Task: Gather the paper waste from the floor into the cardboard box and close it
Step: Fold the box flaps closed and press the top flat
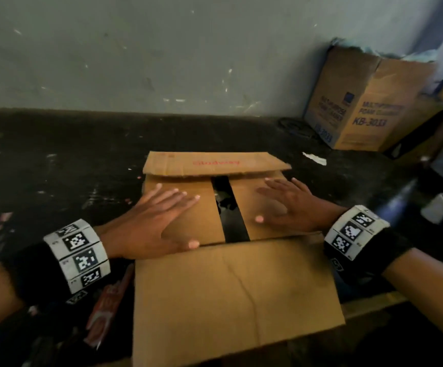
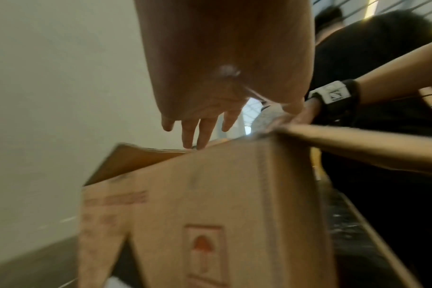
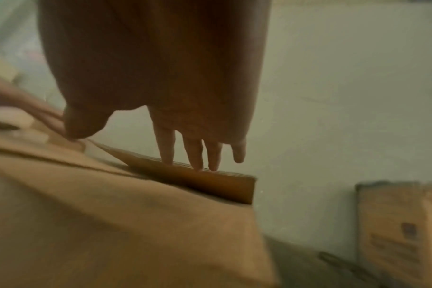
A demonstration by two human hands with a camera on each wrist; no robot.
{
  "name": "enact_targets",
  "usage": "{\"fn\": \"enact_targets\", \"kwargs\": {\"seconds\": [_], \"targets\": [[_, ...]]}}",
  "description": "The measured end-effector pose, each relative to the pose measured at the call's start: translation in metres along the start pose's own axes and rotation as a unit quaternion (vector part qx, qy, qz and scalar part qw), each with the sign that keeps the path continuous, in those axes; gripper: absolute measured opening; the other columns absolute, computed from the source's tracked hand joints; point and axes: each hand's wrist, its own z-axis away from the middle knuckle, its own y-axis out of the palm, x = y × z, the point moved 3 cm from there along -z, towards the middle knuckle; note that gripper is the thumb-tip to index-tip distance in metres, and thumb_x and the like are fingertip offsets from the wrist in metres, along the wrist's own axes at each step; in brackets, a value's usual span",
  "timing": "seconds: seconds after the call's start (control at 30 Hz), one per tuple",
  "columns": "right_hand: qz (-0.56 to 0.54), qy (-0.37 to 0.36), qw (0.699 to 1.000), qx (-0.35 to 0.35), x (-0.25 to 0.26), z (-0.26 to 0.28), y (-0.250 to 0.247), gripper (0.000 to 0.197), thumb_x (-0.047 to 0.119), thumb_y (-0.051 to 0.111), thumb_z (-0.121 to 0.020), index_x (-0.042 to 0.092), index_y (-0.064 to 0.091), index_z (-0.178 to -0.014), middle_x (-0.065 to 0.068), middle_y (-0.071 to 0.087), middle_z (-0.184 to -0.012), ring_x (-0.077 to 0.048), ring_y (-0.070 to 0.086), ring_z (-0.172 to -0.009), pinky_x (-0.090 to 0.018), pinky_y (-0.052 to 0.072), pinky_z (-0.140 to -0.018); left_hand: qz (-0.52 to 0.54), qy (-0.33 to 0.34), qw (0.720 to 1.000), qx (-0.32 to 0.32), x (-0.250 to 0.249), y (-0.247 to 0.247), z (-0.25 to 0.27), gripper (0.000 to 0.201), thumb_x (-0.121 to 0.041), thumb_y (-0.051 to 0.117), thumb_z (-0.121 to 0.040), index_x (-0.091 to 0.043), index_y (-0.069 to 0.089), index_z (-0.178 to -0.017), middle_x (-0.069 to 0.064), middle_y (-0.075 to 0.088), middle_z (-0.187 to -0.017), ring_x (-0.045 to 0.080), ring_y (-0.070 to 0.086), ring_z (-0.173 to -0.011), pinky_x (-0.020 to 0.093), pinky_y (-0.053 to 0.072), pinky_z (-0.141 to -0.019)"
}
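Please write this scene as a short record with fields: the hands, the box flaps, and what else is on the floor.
left hand: flat on left inner flap, fingers straight
right hand: flat on right inner flap, fingers straight
gap between inner flaps: dark, box not fully closed
far flap: partly lowered
near flap: open, toward the person
floor: paper scrap; second box by wall

Both forearms bare w/ black wristbands (image 1: 37,268), each carrying a white segmented band (image 1: 78,254) of b/w square fiducial tags; right-wrist band (image 1: 354,230) same; black top (image 2: 382,58) visible.
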Motion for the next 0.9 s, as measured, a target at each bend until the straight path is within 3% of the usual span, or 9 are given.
{"fn": "enact_targets", "kwargs": {"seconds": [0.07, 0.13, 0.2, 0.3, 0.47, 0.63, 0.73, 0.83, 0.9], "targets": [[0.012, -0.055, 0.998, 0.011, 0.021, 0.025, 0.005, 0.091, 0.073, 0.046, -0.077, 0.036, 0.006, -0.15, -0.001, -0.002, -0.161, -0.018, -0.006, -0.148, -0.041, -0.011, -0.116, -0.016, 0.04, 0.999, 0.026, -0.024, 0.005, 0.011, 0.094, -0.087, 0.028, -0.068, -0.049, -0.023, -0.136, -0.013, -0.021, -0.153, 0.002, -0.03, -0.135, 0.021, -0.03, -0.104], [0.028, -0.102, 0.994, 0.021, 0.041, 0.049, 0.019, 0.105, 0.078, 0.05, -0.07, 0.038, -0.007, -0.148, 0.001, -0.011, -0.16, -0.015, -0.013, -0.146, -0.038, -0.017, -0.114, -0.05, 0.079, 0.994, 0.065, -0.047, 0.019, 0.023, 0.102, -0.087, 0.035, -0.065, -0.048, -0.029, -0.134, -0.009, -0.034, -0.149, 0.006, -0.038, -0.133, 0.031, -0.027, -0.108], [0.061, -0.143, 0.988, 0.019, 0.057, 0.068, 0.039, 0.118, 0.082, 0.05, -0.061, 0.039, -0.021, -0.145, 0.0, -0.021, -0.158, -0.016, -0.021, -0.144, -0.041, -0.02, -0.114, -0.071, 0.111, 0.988, 0.078, -0.063, 0.033, 0.035, 0.11, -0.087, 0.039, -0.065, -0.043, -0.034, -0.134, -0.003, -0.046, -0.143, 0.009, -0.046, -0.128, 0.031, -0.033, -0.105], [0.136, -0.181, 0.974, 0.0, 0.071, 0.085, 0.069, 0.126, 0.086, 0.05, -0.06, 0.032, -0.026, -0.144, -0.01, -0.029, -0.155, -0.021, -0.023, -0.142, -0.044, -0.021, -0.112, -0.074, 0.143, 0.985, 0.066, -0.077, 0.044, 0.048, 0.119, -0.087, 0.043, -0.064, -0.036, -0.038, -0.134, 0.003, -0.048, -0.141, 0.014, -0.048, -0.127, 0.035, -0.034, -0.104], [0.17, -0.163, 0.971, -0.032, 0.072, 0.09, 0.078, 0.124, 0.076, 0.058, -0.064, 0.027, -0.018, -0.149, -0.015, -0.024, -0.155, -0.025, -0.017, -0.143, -0.047, -0.016, -0.113, -0.066, 0.121, 0.987, 0.081, -0.078, 0.053, 0.06, 0.123, -0.083, 0.054, -0.059, -0.041, -0.033, -0.135, -0.001, -0.042, -0.147, 0.024, -0.038, -0.135, 0.066, 0.001, -0.111], [0.197, -0.165, 0.966, -0.004, 0.073, 0.092, 0.055, 0.13, 0.078, 0.059, -0.061, 0.028, -0.026, -0.145, -0.017, -0.027, -0.154, -0.028, -0.023, -0.142, -0.046, -0.028, -0.108, -0.09, 0.14, 0.984, 0.071, -0.082, 0.033, 0.06, 0.123, -0.081, 0.052, -0.065, -0.036, -0.041, -0.131, 0.004, -0.05, -0.141, 0.016, -0.049, -0.127, 0.043, -0.029, -0.107], [0.239, -0.166, 0.956, 0.03, 0.084, 0.093, 0.068, 0.135, 0.08, 0.061, -0.057, 0.021, -0.017, -0.149, -0.023, -0.02, -0.155, -0.036, -0.015, -0.144, -0.057, -0.016, -0.112, -0.09, 0.138, 0.98, 0.109, -0.09, 0.042, 0.063, 0.127, -0.079, 0.056, -0.062, -0.037, -0.042, -0.13, 0.004, -0.05, -0.14, 0.02, -0.05, -0.126, 0.051, -0.025, -0.109], [0.231, -0.142, 0.962, 0.04, 0.087, 0.094, 0.077, 0.134, 0.077, 0.063, -0.056, 0.02, -0.011, -0.151, -0.022, -0.013, -0.157, -0.036, -0.01, -0.145, -0.053, -0.015, -0.113, -0.061, 0.122, 0.984, 0.113, -0.093, 0.051, 0.068, 0.122, -0.066, 0.061, -0.069, -0.04, -0.041, -0.129, 0.001, -0.05, -0.141, 0.018, -0.051, -0.125, 0.052, -0.022, -0.111], [0.222, -0.135, 0.965, 0.035, 0.086, 0.096, 0.07, 0.126, 0.078, 0.055, -0.06, 0.021, -0.011, -0.151, -0.021, -0.014, -0.157, -0.033, -0.014, -0.144, -0.05, -0.016, -0.112, -0.039, 0.12, 0.987, 0.096, -0.092, 0.041, 0.069, 0.121, -0.065, 0.062, -0.067, -0.043, -0.039, -0.131, -0.003, -0.048, -0.143, 0.016, -0.049, -0.127, 0.056, -0.018, -0.112]]}}
